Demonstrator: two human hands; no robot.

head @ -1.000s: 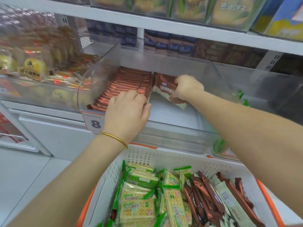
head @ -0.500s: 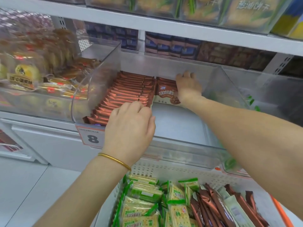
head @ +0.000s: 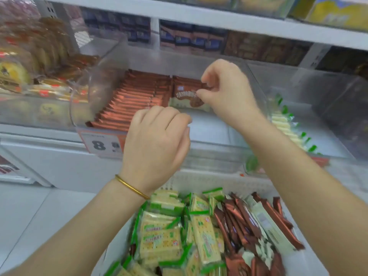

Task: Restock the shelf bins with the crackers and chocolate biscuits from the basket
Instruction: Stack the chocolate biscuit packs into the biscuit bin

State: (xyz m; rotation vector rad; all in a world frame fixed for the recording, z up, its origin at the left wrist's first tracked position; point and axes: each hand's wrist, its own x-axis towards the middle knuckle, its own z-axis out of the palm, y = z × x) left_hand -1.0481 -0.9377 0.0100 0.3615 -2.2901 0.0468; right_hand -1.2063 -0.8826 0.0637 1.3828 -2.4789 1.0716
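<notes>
A clear shelf bin [head: 219, 152] holds a full row of brown chocolate biscuit packs [head: 131, 100] on its left and a short stack of packs [head: 185, 94] at its back right. My right hand [head: 225, 90] hovers at that stack, fingers curled, its fingertips at the right end of the packs. My left hand [head: 157, 140] hangs over the bin's front edge with fingers loosely curled and nothing in it. Below, a white basket [head: 199, 180] carries green-wrapped crackers [head: 165, 234] on the left and brown chocolate biscuit packs [head: 251, 222] on the right.
A price tag with an 8 [head: 101, 144] hangs on the bin's front left. Left stands a bin of yellow cakes [head: 23, 76]. The bin to the right [head: 288, 124] holds green-edged packs. A white shelf board [head: 199, 14] runs overhead, with dark packs behind.
My right hand has lifted off the stacked packs and curled its fingers at their right end. My left hand stayed over the bin's front edge. The view dropped toward the basket.
</notes>
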